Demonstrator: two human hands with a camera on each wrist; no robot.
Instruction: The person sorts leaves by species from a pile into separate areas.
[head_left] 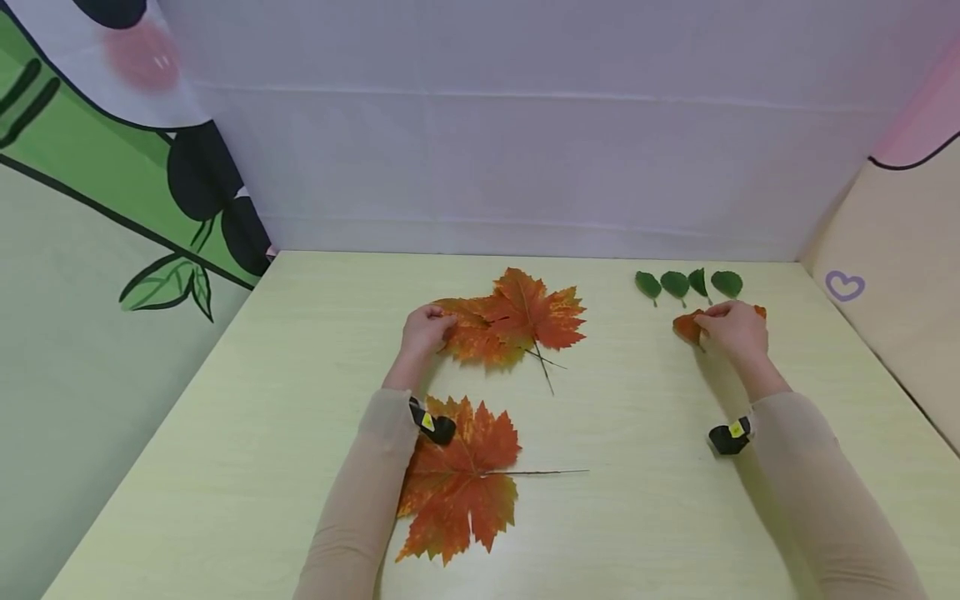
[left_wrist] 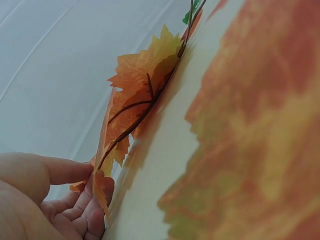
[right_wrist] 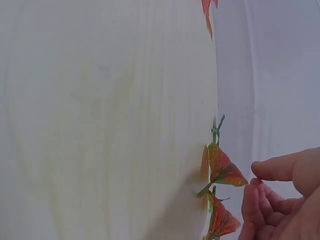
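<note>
At the back middle of the table, my left hand (head_left: 425, 332) pinches the left edge of an orange maple leaf (head_left: 480, 343). In the left wrist view, thumb and fingers (left_wrist: 70, 170) close on that leaf's edge, with its dark stem beyond. A second maple leaf (head_left: 529, 308) overlaps its right side. On the right, my right hand (head_left: 738, 332) hovers over small orange leaves; one orange leaf (head_left: 686, 327) shows left of the fingers, another (head_left: 761, 312) peeks out behind. In the right wrist view, thumb and forefinger stand slightly apart, right at the tip of a tilted orange leaf (right_wrist: 225, 169).
Several small green leaves (head_left: 675, 284) lie in a row behind the right hand. Another big maple leaf (head_left: 472, 475) lies nearer on the pale table (head_left: 615, 500), partly beneath the left forearm. A pale cloth wall (head_left: 525, 167) rises along the back edge.
</note>
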